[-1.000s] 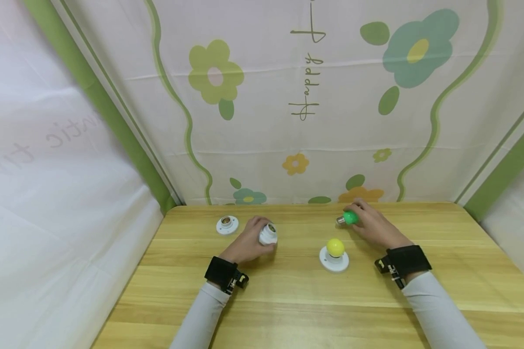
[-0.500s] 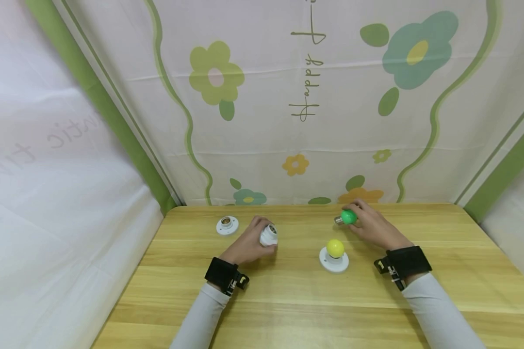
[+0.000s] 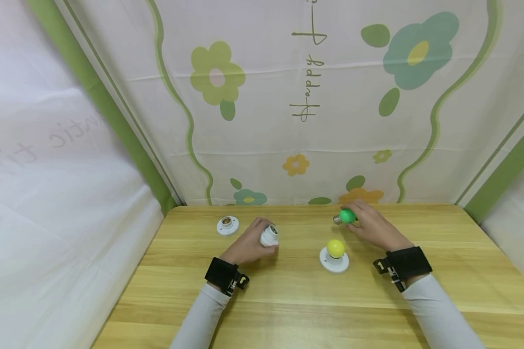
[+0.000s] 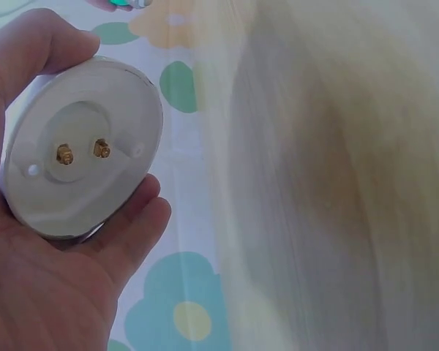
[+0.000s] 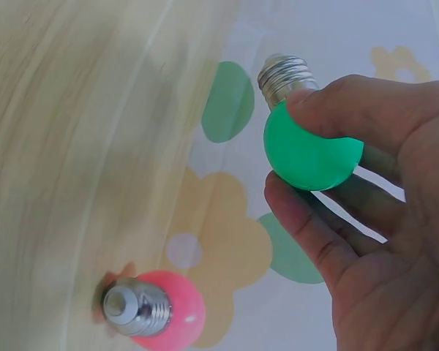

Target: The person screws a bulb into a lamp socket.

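In my left hand [image 3: 250, 242] I grip a white lamp holder [image 3: 269, 235] by its round base, its threaded mouth tilted up and to the right. The left wrist view shows the underside of this lamp holder [image 4: 84, 183], with two brass screws. My right hand [image 3: 372, 224] pinches a green light bulb [image 3: 347, 216] between thumb and fingers; its metal screw base points left toward the lamp holder. Bulb and holder are well apart. A second white lamp holder [image 3: 228, 226] with a bare mouth sits on the table left of my left hand.
A yellow bulb [image 3: 335, 248] stands upright in a white lamp holder [image 3: 334, 265] between my hands, nearer me. A pink bulb [image 5: 177, 307] lies on the wooden table [image 3: 288, 300] near my right hand. A flowered cloth [image 3: 262, 121] hangs behind the table.
The green bulb has shifted slightly left in my right hand, and more of it shows between the fingers. My left hand and its lamp holder have hardly moved.
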Motion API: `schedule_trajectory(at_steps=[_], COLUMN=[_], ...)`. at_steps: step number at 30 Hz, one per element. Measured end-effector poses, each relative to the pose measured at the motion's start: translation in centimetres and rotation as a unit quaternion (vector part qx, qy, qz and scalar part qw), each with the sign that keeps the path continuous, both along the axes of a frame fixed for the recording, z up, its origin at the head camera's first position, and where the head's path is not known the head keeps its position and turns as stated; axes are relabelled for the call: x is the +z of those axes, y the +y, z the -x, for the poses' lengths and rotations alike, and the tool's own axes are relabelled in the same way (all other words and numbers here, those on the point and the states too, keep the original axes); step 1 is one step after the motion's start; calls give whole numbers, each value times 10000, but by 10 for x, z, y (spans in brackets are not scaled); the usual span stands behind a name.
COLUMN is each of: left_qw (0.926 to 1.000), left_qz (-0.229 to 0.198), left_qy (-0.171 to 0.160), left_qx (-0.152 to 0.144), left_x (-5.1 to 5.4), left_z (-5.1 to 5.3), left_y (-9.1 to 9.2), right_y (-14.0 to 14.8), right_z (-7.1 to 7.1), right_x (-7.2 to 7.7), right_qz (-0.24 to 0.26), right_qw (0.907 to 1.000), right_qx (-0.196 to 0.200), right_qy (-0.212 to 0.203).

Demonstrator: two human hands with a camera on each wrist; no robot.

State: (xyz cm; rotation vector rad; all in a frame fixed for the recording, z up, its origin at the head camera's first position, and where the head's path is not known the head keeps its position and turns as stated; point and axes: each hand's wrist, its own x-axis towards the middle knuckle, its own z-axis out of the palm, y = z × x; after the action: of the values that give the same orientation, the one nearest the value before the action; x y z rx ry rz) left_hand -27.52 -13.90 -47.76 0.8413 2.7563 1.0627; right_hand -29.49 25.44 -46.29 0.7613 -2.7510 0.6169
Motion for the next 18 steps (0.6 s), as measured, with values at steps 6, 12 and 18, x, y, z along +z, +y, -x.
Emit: schedule_trajectory(at_steps=[6,12,18], left_qw=[10000,9999,9999], left_qz=[-39,-48,-33], left_qy=[6,54,66], left_qx=[-71,-116,-146], left_x=[1,2,3], left_z=[-1,-2,-3], left_y=[0,0,0], right_y=[-3,-5,-8], right_z=[-1,-5,-7], right_x=[2,6,8], right_qz=[9,-52,-117], right_qw=[9999,9999,9996], right_qx=[36,59,78], right_qy=[124,141,240])
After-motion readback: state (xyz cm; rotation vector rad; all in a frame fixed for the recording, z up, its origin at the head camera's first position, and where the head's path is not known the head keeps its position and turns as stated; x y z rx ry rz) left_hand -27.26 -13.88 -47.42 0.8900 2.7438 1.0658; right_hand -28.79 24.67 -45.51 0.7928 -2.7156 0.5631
